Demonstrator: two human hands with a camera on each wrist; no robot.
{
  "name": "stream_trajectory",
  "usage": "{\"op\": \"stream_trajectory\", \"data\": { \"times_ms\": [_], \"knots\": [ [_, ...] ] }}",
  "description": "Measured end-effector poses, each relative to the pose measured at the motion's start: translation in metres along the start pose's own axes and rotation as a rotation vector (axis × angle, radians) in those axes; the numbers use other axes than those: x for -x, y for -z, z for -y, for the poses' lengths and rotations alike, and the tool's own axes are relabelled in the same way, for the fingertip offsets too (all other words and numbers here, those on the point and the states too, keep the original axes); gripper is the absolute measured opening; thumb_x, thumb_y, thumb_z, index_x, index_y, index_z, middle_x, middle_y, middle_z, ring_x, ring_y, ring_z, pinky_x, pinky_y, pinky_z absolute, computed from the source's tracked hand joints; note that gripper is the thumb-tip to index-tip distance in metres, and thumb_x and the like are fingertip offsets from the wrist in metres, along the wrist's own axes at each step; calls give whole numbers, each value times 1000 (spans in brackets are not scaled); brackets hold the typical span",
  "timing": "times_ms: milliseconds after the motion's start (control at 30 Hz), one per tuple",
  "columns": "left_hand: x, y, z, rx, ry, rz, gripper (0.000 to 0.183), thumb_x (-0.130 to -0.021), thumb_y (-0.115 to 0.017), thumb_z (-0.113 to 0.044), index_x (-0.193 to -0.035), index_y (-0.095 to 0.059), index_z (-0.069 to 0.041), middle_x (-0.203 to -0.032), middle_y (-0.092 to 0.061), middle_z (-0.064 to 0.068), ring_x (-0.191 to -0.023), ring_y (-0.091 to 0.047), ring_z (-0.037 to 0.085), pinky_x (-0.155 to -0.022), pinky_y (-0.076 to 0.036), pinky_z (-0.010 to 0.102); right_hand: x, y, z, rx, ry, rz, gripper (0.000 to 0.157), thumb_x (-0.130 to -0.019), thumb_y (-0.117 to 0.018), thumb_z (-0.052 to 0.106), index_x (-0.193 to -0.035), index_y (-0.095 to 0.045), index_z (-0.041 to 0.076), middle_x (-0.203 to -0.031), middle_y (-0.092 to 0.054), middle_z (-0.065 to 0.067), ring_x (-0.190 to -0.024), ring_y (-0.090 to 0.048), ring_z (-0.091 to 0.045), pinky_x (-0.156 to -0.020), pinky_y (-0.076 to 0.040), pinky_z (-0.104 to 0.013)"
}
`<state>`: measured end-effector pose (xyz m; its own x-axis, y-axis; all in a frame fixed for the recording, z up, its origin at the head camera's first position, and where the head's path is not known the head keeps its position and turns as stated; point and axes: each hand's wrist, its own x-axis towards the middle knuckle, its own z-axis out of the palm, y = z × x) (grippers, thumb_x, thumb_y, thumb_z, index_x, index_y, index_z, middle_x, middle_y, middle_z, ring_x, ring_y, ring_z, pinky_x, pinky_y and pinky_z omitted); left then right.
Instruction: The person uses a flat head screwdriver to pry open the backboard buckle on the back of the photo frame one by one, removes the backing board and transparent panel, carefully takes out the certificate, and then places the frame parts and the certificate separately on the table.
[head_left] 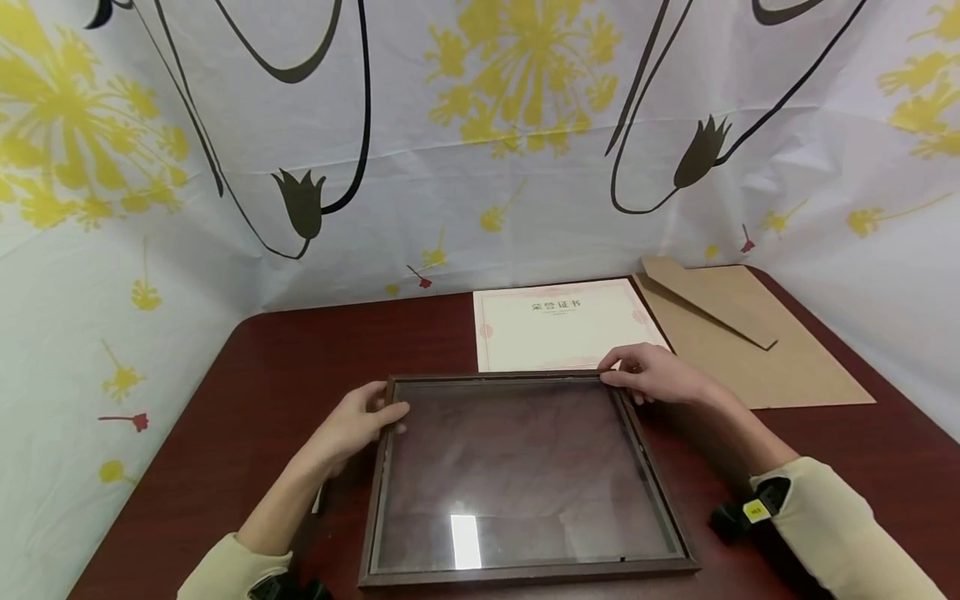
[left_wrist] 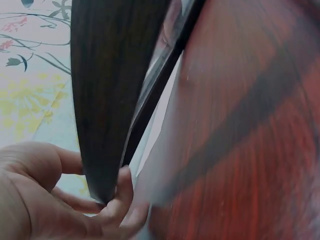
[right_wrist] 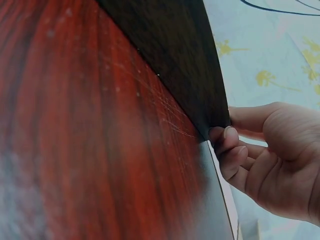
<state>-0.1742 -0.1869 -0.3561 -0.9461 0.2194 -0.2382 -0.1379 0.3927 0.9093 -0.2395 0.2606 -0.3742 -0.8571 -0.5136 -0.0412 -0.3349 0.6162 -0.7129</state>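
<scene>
A dark wooden picture frame (head_left: 528, 575) with a clear pane is held between both hands, low in the head view. At its far left corner the left hand (head_left: 358, 427) grips the edge, thumb over the front and fingers behind. The right hand (head_left: 651, 372) pinches the far right corner. In the left wrist view the frame's side (left_wrist: 117, 90) stands off the tabletop, with the left hand's fingers (left_wrist: 122, 192) curled under its corner. The right wrist view shows the right hand (right_wrist: 270, 160) pinching the frame's corner (right_wrist: 195, 75) just above the table.
Behind the frame lies a cream certificate (head_left: 558, 333) with a pink border. To its right rests a brown paper envelope (head_left: 787, 358), flap raised. The dark red table (head_left: 300, 367) is bordered by a white patterned cloth (head_left: 420, 208) at the back and sides.
</scene>
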Motion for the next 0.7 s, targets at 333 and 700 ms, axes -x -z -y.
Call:
{"op": "stream_trajectory", "data": {
  "times_ms": [333,700],
  "knots": [
    [-4,-6,2,390,104,0,58,-108,-51,-20,-153,-22,1,-115,-49,15,-82,-71,14,-89,-50,35,1,-1,1,-18,-12,8,23,-101,-64,19,-117,-66,2,-65,-57,-1,-51,-54,-18,-48,-46,-31],
    [-4,-8,-2,490,88,-57,48,-111,-36,-15,-152,-22,7,-112,-50,12,-77,-68,11,-85,-56,32,1,-1,2,-16,-13,11,24,-102,-62,19,-119,-65,2,-67,-56,-1,-51,-53,-18,-48,-46,-32]
  ]
}}
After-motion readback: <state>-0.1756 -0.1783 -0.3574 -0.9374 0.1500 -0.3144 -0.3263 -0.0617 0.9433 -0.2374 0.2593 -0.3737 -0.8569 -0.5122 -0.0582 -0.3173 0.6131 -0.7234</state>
